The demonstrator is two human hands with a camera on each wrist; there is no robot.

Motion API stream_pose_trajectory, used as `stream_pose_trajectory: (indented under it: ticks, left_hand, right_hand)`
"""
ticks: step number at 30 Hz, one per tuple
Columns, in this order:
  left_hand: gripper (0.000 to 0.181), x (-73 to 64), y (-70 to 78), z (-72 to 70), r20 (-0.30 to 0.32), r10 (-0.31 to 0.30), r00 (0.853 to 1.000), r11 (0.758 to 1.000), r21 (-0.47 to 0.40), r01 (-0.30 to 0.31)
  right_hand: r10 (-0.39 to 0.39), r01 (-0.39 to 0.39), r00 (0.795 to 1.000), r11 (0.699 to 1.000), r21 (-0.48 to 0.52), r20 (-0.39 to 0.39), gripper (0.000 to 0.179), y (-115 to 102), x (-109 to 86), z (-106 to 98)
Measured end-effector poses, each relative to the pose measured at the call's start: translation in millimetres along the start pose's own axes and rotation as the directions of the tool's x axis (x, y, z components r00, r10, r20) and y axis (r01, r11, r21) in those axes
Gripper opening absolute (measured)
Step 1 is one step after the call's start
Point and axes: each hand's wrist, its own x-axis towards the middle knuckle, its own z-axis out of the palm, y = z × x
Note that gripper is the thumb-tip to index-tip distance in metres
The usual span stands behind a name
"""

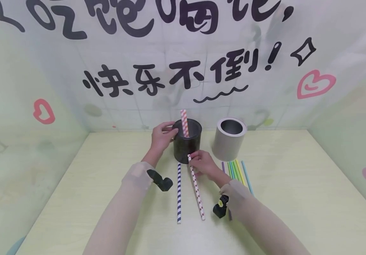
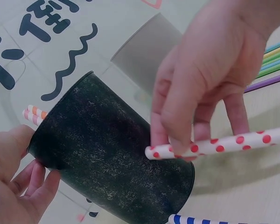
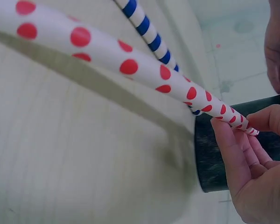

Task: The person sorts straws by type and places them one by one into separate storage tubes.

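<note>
A black cylindrical holder (image 1: 187, 148) stands near the back wall, with orange-striped and pink-striped paper straws (image 1: 184, 122) leaning up out of it. My left hand (image 1: 163, 138) holds its rim from the left side, thumb at the edge. Between thumb and fingers, my right hand (image 1: 204, 163) pinches a white paper straw with red dots (image 3: 129, 66) close to its far end. That end is in front of the holder's outer wall, and the straw slants back toward me. To its left lies a blue-and-white striped straw (image 1: 179, 194) on the table.
A light grey cylindrical holder (image 1: 228, 143) stands right of the black one. Several thin coloured sticks (image 1: 235, 171), in purple, green, yellow and blue, lie in front of it, partly under my right forearm. Behind rises a wall covering (image 1: 157, 117) with black lettering.
</note>
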Motion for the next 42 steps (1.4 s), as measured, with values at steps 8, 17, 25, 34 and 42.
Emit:
stream_pose_trajectory:
  ticks: [8,17,25,34,42]
  left_hand:
    - [0.035,0.4,0.3,-0.2,-0.003,-0.009,1.000,1.000,0.010,0.009]
    - [0.035,1.9,0.4,-1.0,0.002,-0.013,1.000,1.000,0.004,0.013]
    - [0.035,2.6,0.6,-1.5,0.006,-0.011,1.000,1.000,0.021,0.010]
    - [0.036,0.4,2.5,-0.7,0.009,-0.006,1.000,1.000,0.030,0.006]
    - [0.036,-0.2,2.4,-0.3,0.004,-0.003,1.000,1.000,0.023,0.003]
  right_hand:
    - [-0.120,0.122,0.992,0.988,0.093,-0.033,0.026,-20.2,-6.7,-8.0]
    - [-0.266,0.277,0.960,0.947,0.161,-0.091,0.027,-47.2,-19.0,-21.3]
    - [-0.329,0.344,0.936,0.931,0.125,-0.128,0.030,-82.2,-19.5,-42.4]
    - [-0.377,0.393,0.913,0.915,0.088,-0.157,0.031,-129.7,-3.1,-69.0]
    - [-0.423,0.439,0.888,0.897,0.052,-0.182,0.030,-160.7,15.0,-74.3]
